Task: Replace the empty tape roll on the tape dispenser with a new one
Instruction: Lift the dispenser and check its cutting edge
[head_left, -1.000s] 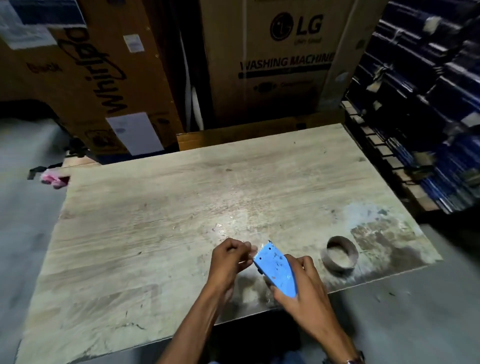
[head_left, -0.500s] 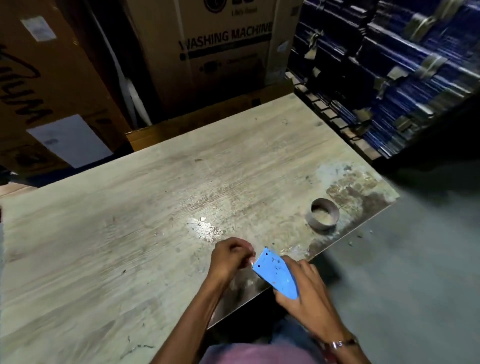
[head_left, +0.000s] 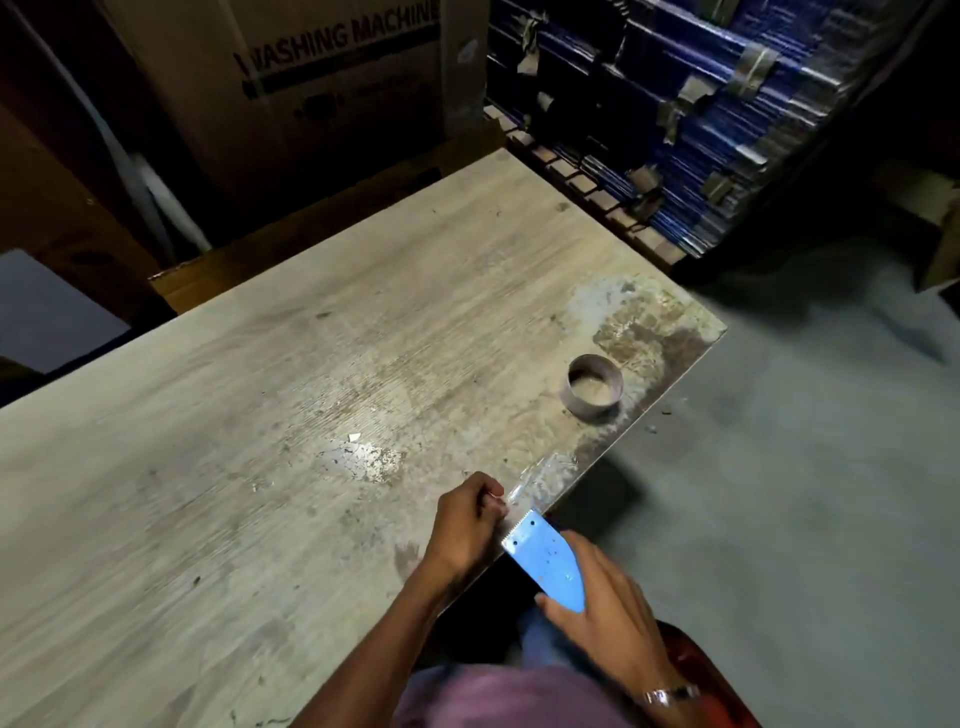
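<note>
My right hand (head_left: 608, 618) grips the blue tape dispenser (head_left: 545, 561) at the table's near right edge, its toothed blade pointing up and left. Just left of the blade, my left hand (head_left: 465, 525) pinches the end of a clear strip of tape (head_left: 540, 478) that stretches toward the table edge. The empty cardboard tape core (head_left: 592, 385) lies flat on the wooden table (head_left: 260, 441) near its right corner, apart from both hands. No new roll shows.
A washing machine carton (head_left: 332, 88) stands behind the table. Stacks of blue bundles (head_left: 701, 119) on a pallet sit at the right. Grey floor (head_left: 805, 467) lies to the right of the table. A watch is on my right wrist.
The view has swung right and down. Both hands have stayed at the table's near edge with the dispenser, and the clear strip now shows stretched out from my left fingers.
</note>
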